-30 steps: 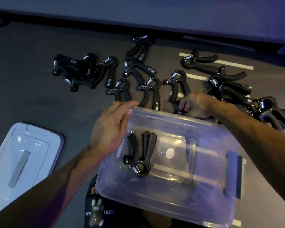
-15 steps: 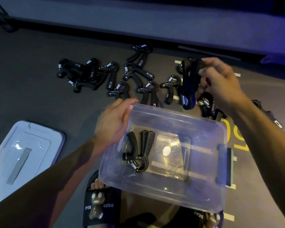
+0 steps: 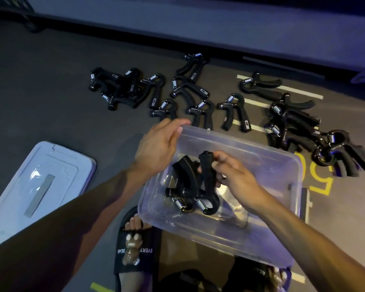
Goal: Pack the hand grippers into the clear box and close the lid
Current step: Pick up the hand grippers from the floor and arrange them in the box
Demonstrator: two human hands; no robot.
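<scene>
- two hand grippers are sitting inside the clear box (image 3: 261,234): one first gripper (image 3: 182,184) is lying on the box floor toward its left side, and a second gripper (image 3: 208,186) is being held just beside it, touching or overlapping it, springs pointing toward the near wall.
- the right hand (image 3: 235,180) is reaching down into the box, its fingers and thumb curling round the upper handle of the second gripper.
- the left hand (image 3: 156,148) is resting on the box's far left corner, fingers fairly straight over the rim with the thumb on the inner side; it is steadying the box and carrying nothing.
- the two hands are staying apart, one on the rim, one inside.
- the box is standing open on the dark floor (image 3: 51,91), just in front of the person's feet.
- one lid (image 3: 40,186) is lying flat on the floor, well apart to the left of the box.
- beyond the box, loose grippers are lying on the floor: a tangled left cluster (image 3: 118,89) of about four, about six singles in the middle group (image 3: 190,95), and a right pile (image 3: 303,127) of roughly seven or eight; overlaps are making exact counts uncertain.
- two black slides are showing at the near edge; the left slide (image 3: 135,249) is carrying a bear figure and white lettering.
- yellow and white floor markings (image 3: 322,182) are showing at the right of the box.
</scene>
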